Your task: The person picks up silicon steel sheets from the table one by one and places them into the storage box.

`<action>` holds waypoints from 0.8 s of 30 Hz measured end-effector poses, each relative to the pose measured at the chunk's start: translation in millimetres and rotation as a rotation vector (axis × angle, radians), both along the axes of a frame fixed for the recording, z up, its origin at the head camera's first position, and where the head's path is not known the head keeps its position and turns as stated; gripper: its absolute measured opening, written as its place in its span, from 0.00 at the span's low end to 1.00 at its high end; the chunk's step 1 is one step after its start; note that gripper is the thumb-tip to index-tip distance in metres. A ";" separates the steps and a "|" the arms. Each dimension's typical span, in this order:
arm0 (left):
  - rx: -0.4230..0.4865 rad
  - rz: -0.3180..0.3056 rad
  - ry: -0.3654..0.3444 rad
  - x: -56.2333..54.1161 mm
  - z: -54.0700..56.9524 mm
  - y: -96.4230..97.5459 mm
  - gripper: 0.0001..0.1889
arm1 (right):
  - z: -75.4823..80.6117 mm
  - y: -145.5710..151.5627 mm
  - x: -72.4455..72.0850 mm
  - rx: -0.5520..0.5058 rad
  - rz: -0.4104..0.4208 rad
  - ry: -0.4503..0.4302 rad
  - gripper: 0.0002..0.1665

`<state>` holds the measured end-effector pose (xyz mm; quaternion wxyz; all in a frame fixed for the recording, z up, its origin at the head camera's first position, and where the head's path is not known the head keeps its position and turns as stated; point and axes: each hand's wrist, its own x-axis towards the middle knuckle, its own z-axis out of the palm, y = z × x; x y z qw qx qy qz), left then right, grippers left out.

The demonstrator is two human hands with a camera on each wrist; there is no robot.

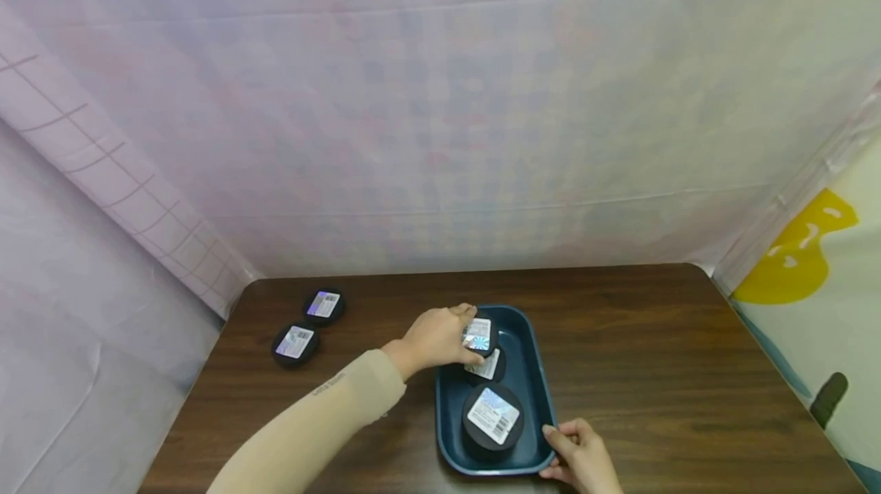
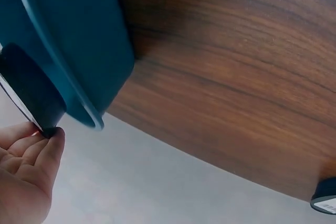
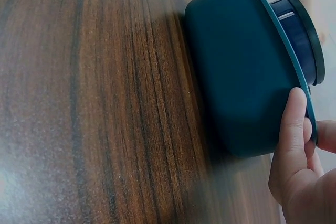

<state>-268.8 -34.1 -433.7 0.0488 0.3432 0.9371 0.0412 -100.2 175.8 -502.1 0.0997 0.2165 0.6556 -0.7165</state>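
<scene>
My left hand (image 1: 437, 337) grips a round black tub with a white label (image 1: 479, 335) at the far end of the blue tray (image 1: 537, 372). In the left wrist view, the fingers (image 2: 50, 156) pinch that tub's edge (image 2: 31, 85) beside the tray rim. A second labelled tub (image 1: 490, 369) lies partly hidden under the held one. Nearer to me in the tray sits another black tub (image 1: 492, 419), standing higher. My right hand (image 1: 585, 457) pinches the tray's near right corner, thumb on the rim; the right wrist view shows its fingers (image 3: 294, 124) against the tray's outer wall (image 3: 236, 72).
Two more black labelled tubs, one farther (image 1: 323, 306) and one nearer (image 1: 295, 344), lie on the wooden table (image 1: 654, 372) at the left. A pale cloth wall (image 1: 440, 134) rises behind the table's far edge, with hangings on both sides.
</scene>
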 end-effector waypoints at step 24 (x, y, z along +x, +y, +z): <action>-0.040 -0.103 -0.040 3.1 -24.7 15.4 0.45 | 2.6 0.0 0.2 0.020 0.001 -0.019 0.14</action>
